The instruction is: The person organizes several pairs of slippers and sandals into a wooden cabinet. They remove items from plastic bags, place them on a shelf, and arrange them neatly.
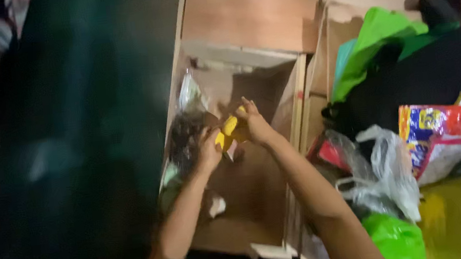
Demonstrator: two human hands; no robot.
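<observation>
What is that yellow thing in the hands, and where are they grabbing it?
Both hands hold a small yellow thing over the open wooden box. The left hand grips its lower end, the right hand its upper end. The picture is too blurry to tell what it is.

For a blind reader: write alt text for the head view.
Both hands, left hand and right hand, hold a small yellow object over an open wooden drawer. Plastic bags and a green bag lie to the right.

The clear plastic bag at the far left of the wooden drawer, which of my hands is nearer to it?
Left. Your left hand sits just below the clear plastic bag, on the drawer's left side. Your right hand is further right, across the yellow thing both hands hold.
</observation>
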